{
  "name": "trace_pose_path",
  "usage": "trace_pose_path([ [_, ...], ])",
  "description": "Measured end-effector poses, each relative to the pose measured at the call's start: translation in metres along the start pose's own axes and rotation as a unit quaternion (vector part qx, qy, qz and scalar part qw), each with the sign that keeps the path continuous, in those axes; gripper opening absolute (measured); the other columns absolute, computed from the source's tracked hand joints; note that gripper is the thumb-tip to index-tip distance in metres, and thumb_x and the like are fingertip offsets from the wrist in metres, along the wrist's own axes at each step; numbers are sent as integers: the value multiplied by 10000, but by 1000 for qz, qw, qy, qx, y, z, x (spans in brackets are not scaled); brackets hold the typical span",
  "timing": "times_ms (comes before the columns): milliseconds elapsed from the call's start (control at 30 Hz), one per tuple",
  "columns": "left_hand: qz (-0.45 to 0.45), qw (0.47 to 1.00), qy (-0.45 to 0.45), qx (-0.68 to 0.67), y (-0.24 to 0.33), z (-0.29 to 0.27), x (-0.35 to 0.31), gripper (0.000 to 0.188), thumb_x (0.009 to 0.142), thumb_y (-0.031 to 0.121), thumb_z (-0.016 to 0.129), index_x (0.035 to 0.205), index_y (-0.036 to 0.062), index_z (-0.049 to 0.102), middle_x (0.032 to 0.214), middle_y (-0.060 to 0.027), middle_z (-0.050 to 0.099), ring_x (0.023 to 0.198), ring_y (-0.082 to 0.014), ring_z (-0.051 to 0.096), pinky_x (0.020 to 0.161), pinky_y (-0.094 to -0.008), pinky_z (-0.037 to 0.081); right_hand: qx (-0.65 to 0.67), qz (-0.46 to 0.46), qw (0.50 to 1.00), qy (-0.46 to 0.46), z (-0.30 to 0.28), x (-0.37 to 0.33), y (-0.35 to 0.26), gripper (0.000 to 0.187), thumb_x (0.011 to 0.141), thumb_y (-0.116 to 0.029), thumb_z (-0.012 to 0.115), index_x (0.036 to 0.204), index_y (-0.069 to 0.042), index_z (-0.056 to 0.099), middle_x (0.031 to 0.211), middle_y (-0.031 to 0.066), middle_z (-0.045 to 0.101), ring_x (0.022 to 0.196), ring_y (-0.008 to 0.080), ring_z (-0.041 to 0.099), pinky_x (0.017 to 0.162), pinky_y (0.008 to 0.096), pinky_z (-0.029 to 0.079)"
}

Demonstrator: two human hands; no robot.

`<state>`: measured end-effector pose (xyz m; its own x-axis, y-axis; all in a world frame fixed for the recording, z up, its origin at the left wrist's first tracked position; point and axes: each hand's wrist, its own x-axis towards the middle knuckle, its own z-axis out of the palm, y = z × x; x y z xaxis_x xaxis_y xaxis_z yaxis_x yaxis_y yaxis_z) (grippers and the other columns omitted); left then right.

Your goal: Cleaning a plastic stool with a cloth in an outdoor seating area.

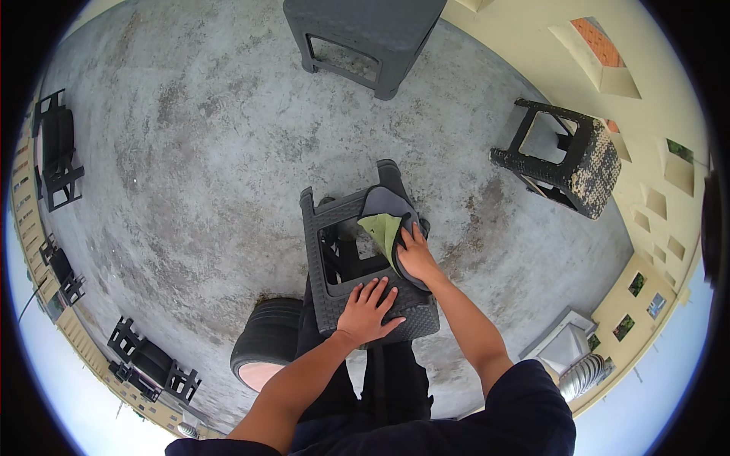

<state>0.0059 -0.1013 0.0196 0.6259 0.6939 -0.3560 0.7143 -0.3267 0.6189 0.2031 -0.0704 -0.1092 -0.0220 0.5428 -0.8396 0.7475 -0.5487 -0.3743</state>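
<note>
A dark grey plastic stool with a woven texture lies tipped over in front of my legs, its legs pointing away from me. My left hand rests flat on its side near the seat end, fingers spread. With my right hand I hold a grey and green cloth with a dark edge against the stool's right leg. Part of the cloth is folded over, showing the green side. My right fingertips lie on the cloth, and the palm's underside is hidden.
Beside my left leg stands a black tyre with a pinkish top or side. A larger grey stool is ahead, and a speckled black stool lies tipped by the right wall. More black furniture stands at left on the stained concrete floor.
</note>
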Motion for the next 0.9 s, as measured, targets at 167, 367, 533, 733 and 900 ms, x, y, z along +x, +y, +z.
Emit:
trace_pose_path([
  [167, 0, 999, -40, 0, -3, 1, -4, 645, 792, 496, 707, 1278, 88, 590, 1395, -183, 511, 1350, -348, 441, 1097, -539, 361, -15, -70, 994, 88, -11, -128, -27, 591, 957, -297, 557, 1502, -121, 408, 1603, 223, 250, 1382, 510, 358, 1146, 510, 345],
  [367, -17, 997, -69, -24, -3, -5, 3, 663, 823, 479, 695, 1347, 107, 531, 1452, -157, 463, 1400, -333, 382, 1138, -557, 309, 16, -2, 998, 65, -18, -93, -26, 623, 984, -331, 519, 1547, -144, 331, 1605, 227, 251, 1405, 468, 361, 1137, 499, 363],
  [533, -57, 956, -59, -282, -24, -18, 16, 704, 878, 600, 624, 1364, 96, 551, 1506, -141, 436, 1436, -319, 352, 1167, -576, 258, -70, 110, 991, -5, -28, 11, -33, 740, 958, -443, 523, 1595, -243, 203, 1643, 192, 178, 1430, 469, 332, 1139, 497, 371],
  [733, -323, 921, -138, -168, -77, -44, -7, 800, 822, 739, 588, 1419, 207, 546, 1590, -87, 345, 1513, -379, 168, 1137, -725, 172, -66, 159, 984, -41, -42, 5, -56, 994, 802, -459, 692, 1605, -305, 126, 1631, 232, 178, 1399, 474, 386, 1130, 483, 388],
  [900, -297, 925, -88, -220, -90, -28, -22, 846, 791, 758, 613, 1375, 146, 584, 1592, -65, 328, 1502, -456, 121, 1165, -648, 253, -46, 204, 977, -39, -47, -12, -63, 1036, 770, -429, 714, 1606, -318, 113, 1584, 311, 225, 1375, 469, 426, 1131, 463, 390],
])
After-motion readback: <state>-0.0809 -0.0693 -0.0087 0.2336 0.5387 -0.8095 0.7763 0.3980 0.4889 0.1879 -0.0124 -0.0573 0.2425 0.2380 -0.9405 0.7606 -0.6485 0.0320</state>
